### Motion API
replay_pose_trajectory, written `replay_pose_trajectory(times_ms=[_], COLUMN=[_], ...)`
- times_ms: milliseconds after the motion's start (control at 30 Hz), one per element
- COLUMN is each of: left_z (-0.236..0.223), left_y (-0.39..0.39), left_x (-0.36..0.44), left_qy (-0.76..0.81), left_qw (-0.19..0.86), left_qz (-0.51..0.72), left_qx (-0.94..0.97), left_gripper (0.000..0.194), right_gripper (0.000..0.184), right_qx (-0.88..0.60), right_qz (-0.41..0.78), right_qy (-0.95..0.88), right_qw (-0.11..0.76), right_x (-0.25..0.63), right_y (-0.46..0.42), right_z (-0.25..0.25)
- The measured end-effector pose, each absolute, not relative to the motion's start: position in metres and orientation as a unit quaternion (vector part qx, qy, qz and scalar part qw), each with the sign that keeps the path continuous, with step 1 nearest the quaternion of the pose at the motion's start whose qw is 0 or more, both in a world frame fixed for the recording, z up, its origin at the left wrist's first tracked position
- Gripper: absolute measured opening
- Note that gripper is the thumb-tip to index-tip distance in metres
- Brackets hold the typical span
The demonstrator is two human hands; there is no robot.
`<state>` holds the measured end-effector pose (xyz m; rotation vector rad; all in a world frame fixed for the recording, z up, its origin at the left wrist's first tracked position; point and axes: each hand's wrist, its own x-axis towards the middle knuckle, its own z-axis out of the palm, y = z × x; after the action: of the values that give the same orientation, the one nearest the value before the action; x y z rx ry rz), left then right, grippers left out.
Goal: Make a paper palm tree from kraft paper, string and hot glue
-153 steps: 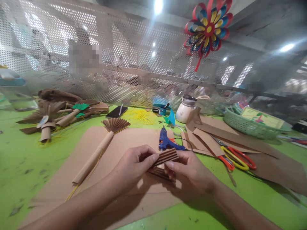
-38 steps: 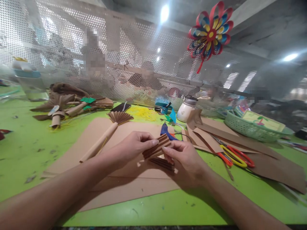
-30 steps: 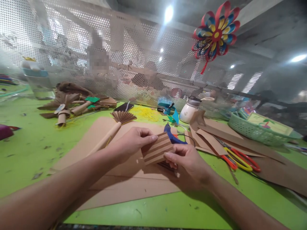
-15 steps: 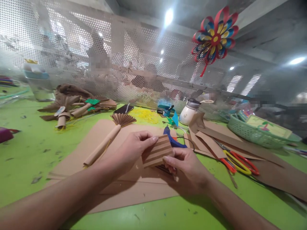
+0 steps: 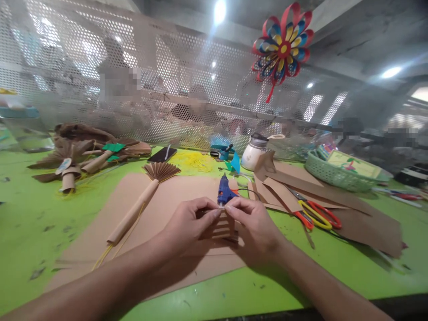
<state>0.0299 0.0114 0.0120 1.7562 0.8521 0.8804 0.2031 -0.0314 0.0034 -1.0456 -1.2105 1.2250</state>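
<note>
Between my two hands is a small pleated piece of brown paper (image 5: 217,229), its folds running crosswise. My left hand (image 5: 190,223) pinches its upper edge with thumb and forefinger. Close beside it, my right hand (image 5: 252,223) pinches the same edge, and the fingertips of both hands nearly meet. Beneath lie large brown paper sheets (image 5: 180,189). A blue glue gun (image 5: 225,191) rests just beyond my fingers. Left of my hands lies a rolled paper tube (image 5: 133,211) with a pleated paper fan (image 5: 161,171) at its far end and yellow strands along it.
Scissors with red and yellow handles (image 5: 316,215) lie on brown paper at right, near a green basket (image 5: 337,174). A white jar (image 5: 252,154), a phone (image 5: 162,154) and yellow shreds (image 5: 194,160) are along the back. Finished paper pieces (image 5: 70,167) lie at left before a perforated screen (image 5: 187,67).
Both hands have come together at the pleated paper's upper edge; my right hand has moved up from its lower right side. The paper has tilted. The whole view has shifted to the right.
</note>
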Motion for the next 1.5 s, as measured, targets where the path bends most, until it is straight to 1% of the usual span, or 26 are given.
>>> replay_pose_trajectory(times_ms=[67, 167, 233, 533, 867, 967, 1133, 1233, 1400, 1500], left_z=[0.012, 0.012, 0.011, 0.014, 0.019, 0.018, 0.024, 0.029, 0.026, 0.025], left_y=[0.011, 0.012, 0.013, 0.016, 0.011, 0.011, 0.013, 0.015, 0.021, 0.024], left_x=[0.030, 0.029, 0.028, 0.022, 0.026, 0.026, 0.021, 0.019, 0.017, 0.016], left_qy=[0.349, 0.345, 0.350, 0.356, 0.355, 0.366, 0.372, 0.375, 0.385, 0.384], left_qw=[0.512, 0.571, 0.583, 0.580, 0.600, 0.590, 0.552, 0.545, 0.537, 0.550], left_qz=[0.340, 0.307, 0.304, 0.298, 0.321, 0.326, 0.344, 0.350, 0.365, 0.369], left_qx=[0.707, 0.679, 0.667, 0.669, 0.641, 0.642, 0.662, 0.664, 0.655, 0.643], left_gripper=[0.019, 0.022, 0.022, 0.031, 0.030, 0.030, 0.027, 0.029, 0.034, 0.037], right_gripper=[0.022, 0.022, 0.021, 0.019, 0.023, 0.026, 0.030, 0.030, 0.032, 0.033], right_qx=[-0.441, -0.431, -0.426, -0.409, -0.408, -0.405, -0.431, -0.445, -0.462, -0.468], right_qz=[0.514, 0.504, 0.511, 0.519, 0.534, 0.540, 0.500, 0.482, 0.463, 0.453], right_qy=[-0.495, -0.491, -0.477, -0.448, -0.421, -0.422, -0.431, -0.428, -0.438, -0.448], right_qw=[0.544, 0.565, 0.574, 0.602, 0.609, 0.605, 0.616, 0.622, 0.616, 0.612], right_x=[0.204, 0.207, 0.209, 0.213, 0.211, 0.211, 0.217, 0.223, 0.228, 0.225], right_y=[-0.030, -0.026, -0.024, -0.021, -0.019, -0.020, -0.015, -0.011, -0.008, -0.008], right_z=[0.001, -0.002, -0.004, -0.005, -0.003, -0.001, 0.002, 0.001, -0.003, -0.003])
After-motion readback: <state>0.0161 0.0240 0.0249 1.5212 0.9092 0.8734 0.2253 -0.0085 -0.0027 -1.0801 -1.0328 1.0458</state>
